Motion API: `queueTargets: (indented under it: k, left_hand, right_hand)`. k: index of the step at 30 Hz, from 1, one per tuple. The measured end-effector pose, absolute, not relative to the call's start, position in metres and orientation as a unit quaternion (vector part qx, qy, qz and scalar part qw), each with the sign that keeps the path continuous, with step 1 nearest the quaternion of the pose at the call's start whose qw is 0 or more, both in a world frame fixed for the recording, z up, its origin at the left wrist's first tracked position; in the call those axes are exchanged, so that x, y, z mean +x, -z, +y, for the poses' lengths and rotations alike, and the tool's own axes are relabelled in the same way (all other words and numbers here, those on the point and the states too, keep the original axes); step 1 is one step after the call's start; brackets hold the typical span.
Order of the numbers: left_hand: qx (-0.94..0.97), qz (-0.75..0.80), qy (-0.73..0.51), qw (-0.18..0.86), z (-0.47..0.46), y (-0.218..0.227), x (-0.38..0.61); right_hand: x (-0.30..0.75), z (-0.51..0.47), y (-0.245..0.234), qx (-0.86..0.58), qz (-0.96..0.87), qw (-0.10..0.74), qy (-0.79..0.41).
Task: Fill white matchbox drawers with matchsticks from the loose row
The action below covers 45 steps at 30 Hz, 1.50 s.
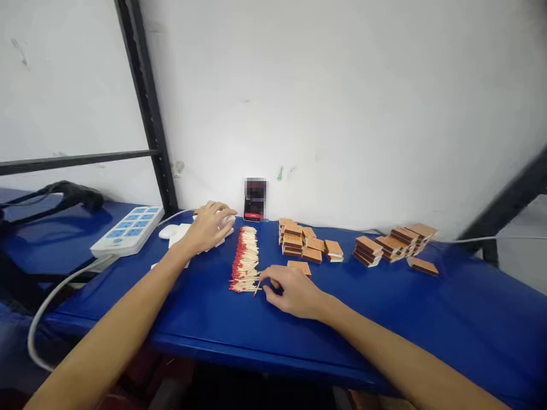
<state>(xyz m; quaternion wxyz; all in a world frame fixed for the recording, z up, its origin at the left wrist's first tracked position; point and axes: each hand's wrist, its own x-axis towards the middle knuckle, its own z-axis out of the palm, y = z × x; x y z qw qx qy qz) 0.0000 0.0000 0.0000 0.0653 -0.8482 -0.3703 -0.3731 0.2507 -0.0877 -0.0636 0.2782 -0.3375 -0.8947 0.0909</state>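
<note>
While the fingers [270,270] of the right hand [296,292] are standing narrowly parted, red-tipped, pale wooden matchsticks [247,259] are lying just left of them, likely light, stiff, snappable, best pinched mid-stick; whether the left hand [207,226] is gripping, I cannot tell

We see bright light across the white wall [325,114], with deep shadow beneath the blue table [405,296]. We notice pixelation over the phone [255,200]

Bare forearms [376,336]; bare hands [294,291]; a ring [219,228].
</note>
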Motion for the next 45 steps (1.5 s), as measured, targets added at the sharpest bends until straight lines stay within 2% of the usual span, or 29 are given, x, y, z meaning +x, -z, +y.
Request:
queueTargets:
  k: [5, 7, 10, 13, 19, 25, 34, 45]
  left_hand:
    - [-0.803, -0.403, 0.437, 0.056, -0.054, -0.004, 0.017]
    - [-0.781, -0.395, 0.48, -0.058, -0.091, 0.006, 0.027]
    - [-0.818, -0.376, 0.403, -0.167, -0.14, 0.028, 0.036]
    - [-0.84, -0.378, 0.319, -0.223, -0.163, 0.045, 0.038]
    - [-0.871, -0.372, 0.245, -0.206, -0.161, 0.053, 0.037]
    - [-0.88, -0.392, 0.191, -0.189, -0.163, 0.053, 0.041]
    - [-0.841, -0.432, 0.256, -0.201, -0.155, 0.039, 0.009]
    - [-0.877, -0.339, 0.229, -0.253, -0.144, 0.042, -0.006]
  right_hand:
    - [0.251, -0.091, 0.062, -0.324, -0.907, 0.253, -0.089]
    - [0.25, -0.091, 0.061, -0.324, -0.911, 0.241, -0.085]
    - [0.25, -0.091, 0.059, -0.328, -0.913, 0.228, -0.086]
    - [0.25, -0.092, 0.055, -0.332, -0.913, 0.215, -0.104]
    - [0.252, -0.094, 0.05, -0.352, -0.908, 0.186, -0.132]
    - [0.246, -0.093, 0.047, -0.375, -0.888, 0.215, -0.155]
    - [0.243, -0.098, 0.05, -0.373, -0.896, 0.199, -0.132]
    - [0.251, -0.095, 0.048, -0.372, -0.893, 0.185, -0.174]
